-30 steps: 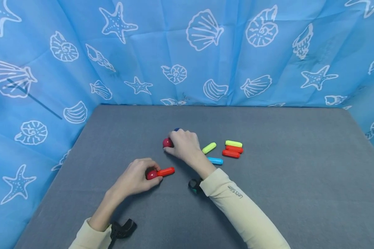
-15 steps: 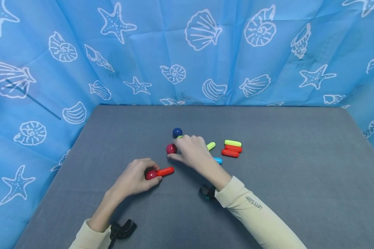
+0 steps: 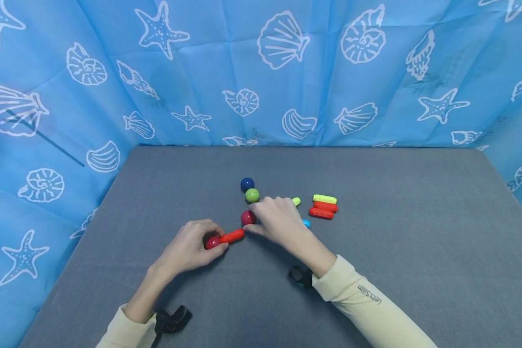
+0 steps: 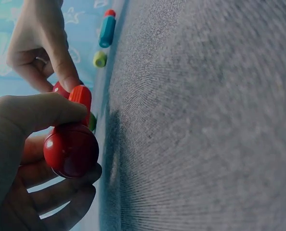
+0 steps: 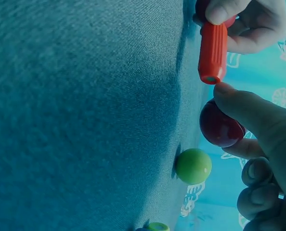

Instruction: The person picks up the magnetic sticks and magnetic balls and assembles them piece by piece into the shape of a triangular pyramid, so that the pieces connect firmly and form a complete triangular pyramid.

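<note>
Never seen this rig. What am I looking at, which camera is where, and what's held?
No robot: these are a person's bare hands. The wide overhead picture comes from a camera worn on the head; the other two come from cameras on the left and right wrists, each watching its own hand's work.

The left hand holds a red ball with a red stick against it. The right hand pinches a second red ball.

On the gray table lie a green ball, a blue ball, and a yellow stick beside two red sticks. Another yellow stick and a blue stick are partly hidden by the right hand.
</note>
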The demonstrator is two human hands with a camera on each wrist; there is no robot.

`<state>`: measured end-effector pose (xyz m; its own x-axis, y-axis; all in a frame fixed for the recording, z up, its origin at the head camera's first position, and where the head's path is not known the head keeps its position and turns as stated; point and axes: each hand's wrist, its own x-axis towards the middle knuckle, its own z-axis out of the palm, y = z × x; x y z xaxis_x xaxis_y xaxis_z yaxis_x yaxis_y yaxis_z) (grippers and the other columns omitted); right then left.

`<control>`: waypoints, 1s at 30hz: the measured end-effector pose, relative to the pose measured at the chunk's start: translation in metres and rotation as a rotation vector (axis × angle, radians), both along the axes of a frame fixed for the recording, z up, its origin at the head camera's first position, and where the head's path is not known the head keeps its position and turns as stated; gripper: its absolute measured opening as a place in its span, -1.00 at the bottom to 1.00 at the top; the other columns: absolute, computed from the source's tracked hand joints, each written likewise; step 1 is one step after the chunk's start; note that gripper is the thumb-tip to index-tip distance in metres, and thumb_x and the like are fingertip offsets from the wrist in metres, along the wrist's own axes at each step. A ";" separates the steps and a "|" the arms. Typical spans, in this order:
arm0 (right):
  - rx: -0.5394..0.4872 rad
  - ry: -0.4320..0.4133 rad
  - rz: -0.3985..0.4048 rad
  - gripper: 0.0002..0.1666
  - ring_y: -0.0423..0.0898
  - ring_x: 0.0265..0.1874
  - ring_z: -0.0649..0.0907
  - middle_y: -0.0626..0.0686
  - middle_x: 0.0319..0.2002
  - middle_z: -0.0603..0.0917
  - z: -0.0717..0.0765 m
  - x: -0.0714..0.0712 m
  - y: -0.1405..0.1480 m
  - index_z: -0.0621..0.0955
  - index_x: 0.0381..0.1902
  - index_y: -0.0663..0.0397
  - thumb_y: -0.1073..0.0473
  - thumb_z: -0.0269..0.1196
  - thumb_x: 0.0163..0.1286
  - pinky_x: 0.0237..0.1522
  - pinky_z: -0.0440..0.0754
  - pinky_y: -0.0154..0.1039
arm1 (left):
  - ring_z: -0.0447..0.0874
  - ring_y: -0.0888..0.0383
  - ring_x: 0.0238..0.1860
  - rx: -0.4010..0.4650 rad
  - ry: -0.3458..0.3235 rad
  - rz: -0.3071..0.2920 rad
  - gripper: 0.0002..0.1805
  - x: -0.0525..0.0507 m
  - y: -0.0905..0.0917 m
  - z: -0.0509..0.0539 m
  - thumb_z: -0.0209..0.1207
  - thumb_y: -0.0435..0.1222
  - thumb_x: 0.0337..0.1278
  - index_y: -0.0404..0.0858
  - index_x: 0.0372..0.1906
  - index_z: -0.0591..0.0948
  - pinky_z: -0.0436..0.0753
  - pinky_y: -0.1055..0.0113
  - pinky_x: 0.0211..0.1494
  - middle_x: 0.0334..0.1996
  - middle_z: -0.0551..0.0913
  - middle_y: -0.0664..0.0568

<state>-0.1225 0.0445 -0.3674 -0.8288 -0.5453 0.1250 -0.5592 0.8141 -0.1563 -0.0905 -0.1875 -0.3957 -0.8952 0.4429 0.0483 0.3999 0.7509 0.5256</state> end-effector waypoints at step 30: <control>0.018 -0.076 0.015 -0.60 -0.22 -0.70 0.38 -0.08 -0.64 0.49 -0.010 0.011 0.005 0.77 -0.16 0.01 -0.14 0.50 0.22 -0.65 0.21 -0.43 | 0.44 0.34 -0.45 -0.017 -0.013 0.001 -0.81 0.000 0.004 0.002 0.44 -0.19 0.09 -0.16 -0.21 0.75 0.42 0.49 -0.42 -0.34 0.71 0.12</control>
<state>-0.1119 0.0499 -0.3774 -0.8270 -0.5598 0.0518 -0.5588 0.8086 -0.1844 -0.0901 -0.1830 -0.3942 -0.8961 0.4428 0.0291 0.3924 0.7600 0.5182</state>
